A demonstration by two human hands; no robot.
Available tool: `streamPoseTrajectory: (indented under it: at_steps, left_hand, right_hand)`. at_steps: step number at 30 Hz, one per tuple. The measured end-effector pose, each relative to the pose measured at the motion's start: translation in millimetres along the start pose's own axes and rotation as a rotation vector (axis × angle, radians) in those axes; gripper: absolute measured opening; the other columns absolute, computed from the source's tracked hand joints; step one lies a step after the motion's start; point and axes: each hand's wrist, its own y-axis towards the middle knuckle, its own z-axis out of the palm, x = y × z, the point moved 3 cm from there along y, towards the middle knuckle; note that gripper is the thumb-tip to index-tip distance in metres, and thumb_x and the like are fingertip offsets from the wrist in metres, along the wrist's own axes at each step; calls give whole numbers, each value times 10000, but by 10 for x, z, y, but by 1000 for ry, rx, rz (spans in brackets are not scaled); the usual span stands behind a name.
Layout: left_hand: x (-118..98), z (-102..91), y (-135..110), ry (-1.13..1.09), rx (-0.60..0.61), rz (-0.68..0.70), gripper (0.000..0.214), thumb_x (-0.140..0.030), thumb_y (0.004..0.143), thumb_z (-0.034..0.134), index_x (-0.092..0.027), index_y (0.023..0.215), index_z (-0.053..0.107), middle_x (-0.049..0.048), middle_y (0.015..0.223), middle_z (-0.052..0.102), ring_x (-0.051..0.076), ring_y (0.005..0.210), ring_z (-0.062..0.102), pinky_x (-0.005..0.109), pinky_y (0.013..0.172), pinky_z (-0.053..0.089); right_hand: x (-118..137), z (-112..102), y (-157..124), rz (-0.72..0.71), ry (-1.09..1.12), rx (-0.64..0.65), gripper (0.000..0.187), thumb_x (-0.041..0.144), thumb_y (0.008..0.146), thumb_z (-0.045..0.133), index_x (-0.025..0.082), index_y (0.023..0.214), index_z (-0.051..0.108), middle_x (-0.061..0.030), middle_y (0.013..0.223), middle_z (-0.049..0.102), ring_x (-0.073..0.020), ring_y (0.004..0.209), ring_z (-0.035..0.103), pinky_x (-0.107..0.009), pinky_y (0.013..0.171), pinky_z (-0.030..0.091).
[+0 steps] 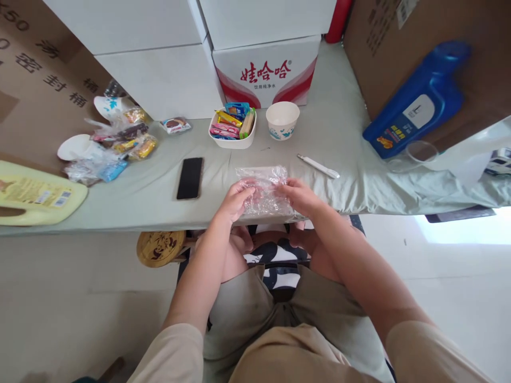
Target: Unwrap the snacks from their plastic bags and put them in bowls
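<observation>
A clear, crinkled plastic wrapper [268,205] with something pale and flat inside lies near the table's front edge. Gripping its left side is my left hand [238,198], fingers pinched on the film. On the opposite side my right hand [298,196] also has its fingers closed on the plastic. What the wrapper contains cannot be made out. A white pen-like cutter [318,166] rests beyond my right hand. To the left lies a black phone [190,178]. Behind the wrapper stand a white tub of wrapped snacks [230,143] and a paper bowl [282,120] with a blue leaf print.
White cartons [268,74] line the back. Bagged snacks [120,143] and a yellow jug [40,194] stand at left. A blue bottle [419,101] and a clear cup [419,152] are at right. Below the table is a round wooden stool [160,248].
</observation>
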Motion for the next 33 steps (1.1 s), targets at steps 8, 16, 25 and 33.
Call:
streamPoseTrajectory:
  at_steps: [8, 16, 25, 33]
  left_hand:
    - [-28, -72, -70, 123, -120, 40, 304, -417, 735, 735, -177, 905, 658, -12, 541, 640, 118, 420, 568, 210, 409, 406]
    - [-166, -120, -121, -155, -92, 153, 95, -238, 716, 680, -192, 719, 596, -57, 565, 536, 70, 466, 513, 186, 445, 434]
    - [-96, -239, -36, 188, -294, 374, 404, -119, 657, 743, -234, 996, 558, -40, 863, 581, 63, 672, 568, 202, 674, 467]
    - [-26, 86, 2, 313, -205, 409, 349, -353, 733, 799, -230, 1000, 611, 54, 1071, 682, 178, 1051, 652, 279, 905, 494]
  right_hand:
    - [-2, -65, 20, -43, -182, -108, 295, 488, 782, 713, 226, 905, 658, 15, 660, 610, -131, 589, 561, -257, 545, 438]
    - [103, -44, -4, -202, -56, -81, 276, 469, 764, 646, 257, 937, 612, 32, 668, 553, -120, 583, 519, -252, 550, 426]
    - [66, -116, 7, -226, -247, -264, 513, 398, 628, 744, 277, 1049, 477, 80, 683, 515, -129, 607, 501, -292, 631, 447]
    - [116, 34, 6, -414, -548, -206, 169, 381, 726, 638, 241, 749, 546, 22, 664, 528, -162, 676, 483, -302, 674, 386]
